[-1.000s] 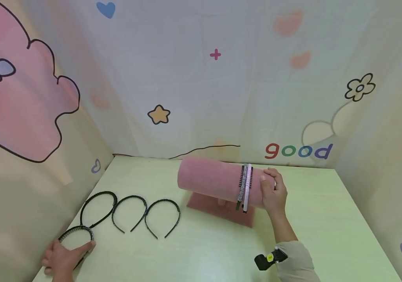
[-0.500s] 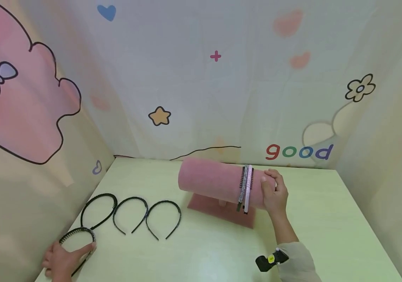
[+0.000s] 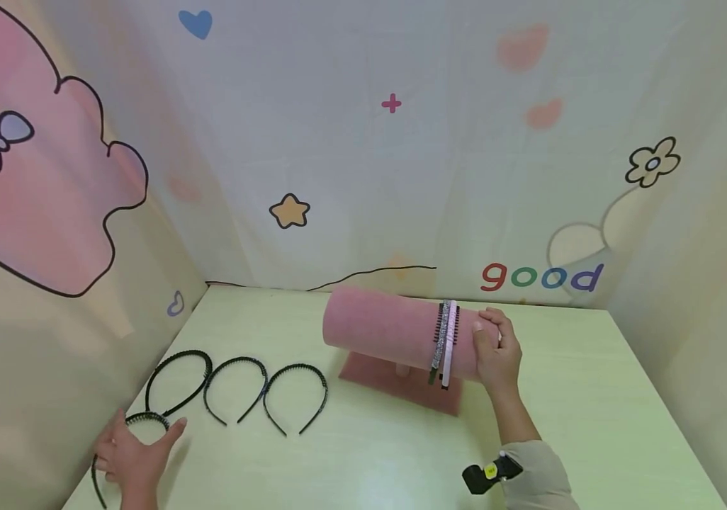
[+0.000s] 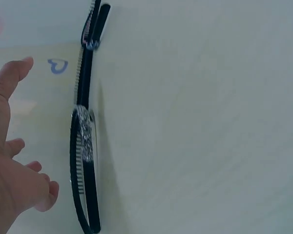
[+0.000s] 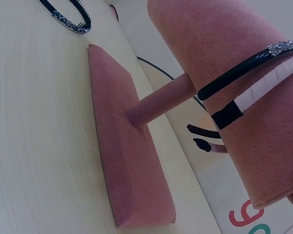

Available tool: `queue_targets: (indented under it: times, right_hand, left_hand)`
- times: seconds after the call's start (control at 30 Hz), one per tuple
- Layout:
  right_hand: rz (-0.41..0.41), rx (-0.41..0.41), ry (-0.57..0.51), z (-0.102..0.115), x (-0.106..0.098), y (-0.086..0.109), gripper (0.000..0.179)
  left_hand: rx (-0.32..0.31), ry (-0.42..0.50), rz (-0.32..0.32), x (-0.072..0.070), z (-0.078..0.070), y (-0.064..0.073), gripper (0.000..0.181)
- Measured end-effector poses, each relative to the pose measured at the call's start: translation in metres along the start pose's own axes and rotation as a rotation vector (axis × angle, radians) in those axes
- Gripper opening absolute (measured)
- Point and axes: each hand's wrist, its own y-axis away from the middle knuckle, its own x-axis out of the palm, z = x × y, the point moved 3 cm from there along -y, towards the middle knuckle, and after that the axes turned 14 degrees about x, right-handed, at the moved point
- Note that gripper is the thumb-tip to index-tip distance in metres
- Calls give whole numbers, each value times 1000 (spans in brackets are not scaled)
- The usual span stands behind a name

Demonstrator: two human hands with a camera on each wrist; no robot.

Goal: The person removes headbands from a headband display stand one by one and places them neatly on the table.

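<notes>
My left hand (image 3: 140, 457) hovers at the table's near left with thumb and fingers spread. A black toothed headband (image 3: 147, 416) lies beneath it, partly hidden. In the left wrist view the fingers stand apart from a glitter-topped black headband (image 4: 87, 141). At the right end of a pink padded headband stand (image 3: 376, 322), my right hand (image 3: 500, 354) grips the roll, thumb in front. Round the roll, close to that hand, sit a silver-glitter headband (image 3: 441, 336) and a pale pink wrapped headband (image 3: 449, 343). The stand's flat base (image 5: 136, 180) rests on the table.
Three more black headbands lie on the table: a left one (image 3: 210, 368), a middle one (image 3: 242, 358) and a right one (image 3: 300, 366), nearly touching side by side. A patterned cloth wall (image 3: 351, 156) rises behind the table and along both sides.
My left hand has come off the near-left headband, shifting right and slightly up with its fingers spread wider. The headband stays on the table. My right hand keeps its hold on the stand.
</notes>
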Motion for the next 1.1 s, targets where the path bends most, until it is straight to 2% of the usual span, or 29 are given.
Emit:
queue_targets:
  times: [0.23, 0.53, 0.67, 0.93, 1.1]
  right_hand:
    - [-4, -2, 13, 0, 0, 0, 27]
    - [-16, -14, 3, 3, -2, -1, 25]
    - [-10, -20, -10, 3, -2, 0, 26]
    - [-7, 9, 11, -3, 0, 0, 27]
    - [-14, 9, 18, -3, 0, -1, 28]
  left_hand:
    - [39, 113, -39, 11, -14, 9, 111]
    - [57, 195, 14, 14, -34, 14, 112]
    - [82, 221, 17, 16, -44, 16, 111]
    - [204, 242, -56, 17, -60, 16, 101]
    - [249, 276, -60, 15, -74, 13, 97]
